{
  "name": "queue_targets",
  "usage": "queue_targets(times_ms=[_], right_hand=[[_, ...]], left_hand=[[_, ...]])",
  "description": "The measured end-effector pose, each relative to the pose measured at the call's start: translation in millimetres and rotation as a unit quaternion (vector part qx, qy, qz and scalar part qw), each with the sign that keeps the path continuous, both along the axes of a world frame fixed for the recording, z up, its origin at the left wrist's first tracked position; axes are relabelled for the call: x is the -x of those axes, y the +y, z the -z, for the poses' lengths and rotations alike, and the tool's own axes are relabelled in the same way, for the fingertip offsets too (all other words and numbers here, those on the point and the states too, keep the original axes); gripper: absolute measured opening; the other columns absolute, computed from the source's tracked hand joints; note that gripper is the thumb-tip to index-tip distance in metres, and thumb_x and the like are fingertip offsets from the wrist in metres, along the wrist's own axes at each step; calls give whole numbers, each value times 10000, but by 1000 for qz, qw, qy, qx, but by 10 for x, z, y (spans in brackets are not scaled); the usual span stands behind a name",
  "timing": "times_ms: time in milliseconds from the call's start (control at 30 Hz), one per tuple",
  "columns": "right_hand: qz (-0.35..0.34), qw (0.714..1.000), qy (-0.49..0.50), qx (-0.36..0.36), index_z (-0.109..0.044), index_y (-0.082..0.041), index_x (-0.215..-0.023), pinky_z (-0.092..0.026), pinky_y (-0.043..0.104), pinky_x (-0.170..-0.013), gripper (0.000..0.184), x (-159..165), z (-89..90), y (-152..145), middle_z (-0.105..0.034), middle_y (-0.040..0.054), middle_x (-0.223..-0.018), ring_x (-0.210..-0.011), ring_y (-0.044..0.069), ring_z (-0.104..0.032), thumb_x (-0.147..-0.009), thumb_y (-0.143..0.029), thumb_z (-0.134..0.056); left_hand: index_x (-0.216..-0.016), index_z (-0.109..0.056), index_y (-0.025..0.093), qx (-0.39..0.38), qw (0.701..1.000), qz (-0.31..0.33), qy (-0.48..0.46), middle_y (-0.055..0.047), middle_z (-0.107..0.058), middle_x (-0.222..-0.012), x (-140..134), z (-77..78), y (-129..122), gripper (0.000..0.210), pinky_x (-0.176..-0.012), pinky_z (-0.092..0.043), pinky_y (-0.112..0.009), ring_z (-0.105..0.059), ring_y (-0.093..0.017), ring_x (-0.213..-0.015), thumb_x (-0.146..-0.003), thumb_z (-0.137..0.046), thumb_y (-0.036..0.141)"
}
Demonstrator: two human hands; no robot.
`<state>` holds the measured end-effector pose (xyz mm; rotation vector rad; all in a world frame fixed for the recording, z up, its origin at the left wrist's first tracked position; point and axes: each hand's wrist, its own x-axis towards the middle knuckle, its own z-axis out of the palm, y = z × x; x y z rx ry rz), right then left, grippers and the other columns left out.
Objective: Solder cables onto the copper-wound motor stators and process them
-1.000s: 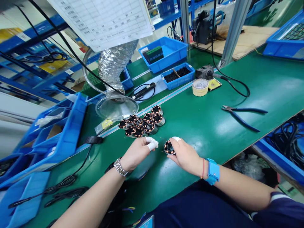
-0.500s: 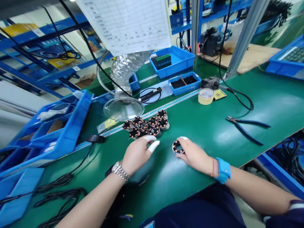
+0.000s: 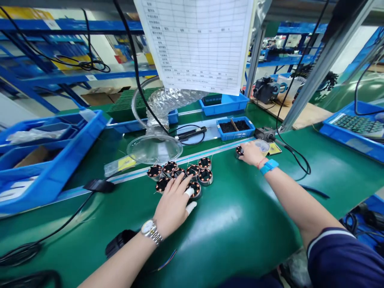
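Observation:
Several round motor stators, with black cores and copper windings, stand grouped on the green bench. My left hand lies over the near side of this group, fingers spread and their tips on or just above the stators. White covers sit on its thumb and one finger. Farther off to the right, my right hand grips a single stator at the bench surface. That stator is partly hidden by the fingers. Right beside this hand is a roll of tape, partly covered by it.
Behind the stators stand a clear suction hood and a blue tray of black parts. A pliers handle shows past my right forearm. Blue bins line the left side. A printed sheet hangs in front.
My right hand has carried its stator forward and right, up to the tape roll. My left hand has opened from a curl and spread over the grouped stators. The camera view has tilted up.

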<state>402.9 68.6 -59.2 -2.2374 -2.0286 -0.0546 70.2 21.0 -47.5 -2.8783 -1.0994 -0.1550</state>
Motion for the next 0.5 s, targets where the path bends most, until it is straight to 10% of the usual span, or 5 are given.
queue_targets(times_ms=[167,500], right_hand=[[-18,1000,-22,-6,-489,-95,-1165,-366,347,-884,469,-336,-118,-33,-560,152,-1101,-1065,263,-425,-717,-207,-571],[2,999,-37,-5,-418,-28,-1232,-368,342,-886,483,-559,198,28,-556,182,-1115,-1051,250,-475,-762,-128,-462]], left_hand=[[-924,-615,173,27,998,59,-11,-108,-437,-1319,12,10,-139,205,-1028,-290,-523,-284,-311,-1277,-771,-480,182],[-950,-633,239,48,995,66,-53,-54,-569,-1186,-20,55,-192,222,-977,-369,-517,-460,-286,-1152,-750,-555,184]])
